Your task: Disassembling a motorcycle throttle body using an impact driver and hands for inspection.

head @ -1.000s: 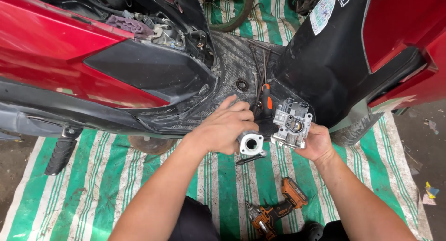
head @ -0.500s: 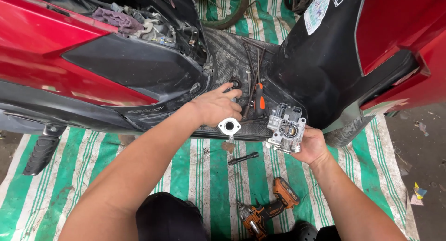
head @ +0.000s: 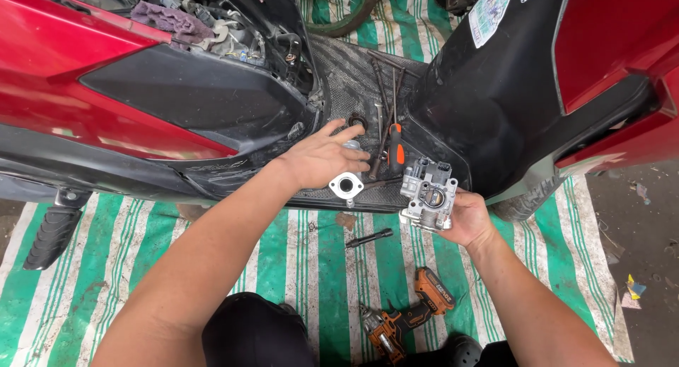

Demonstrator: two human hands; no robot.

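Holding a metal flange (head: 346, 186), the left hand (head: 322, 155) sat closed just left of the throttle body (head: 427, 193), which the right hand (head: 463, 218) gripped.

A green-and-white striped tarp (head: 297, 261) covers the ground across the lower frame; on it lie an orange cordless drill (head: 410, 314) (bottom centre) and a short black bar (head: 369, 237).

Red and black scooter (head: 106, 98); beneath it a green-and-white striped tarp (head: 297, 261) carrying an orange-and-black drill (head: 407, 314); silver throttle body (head: 428, 193).
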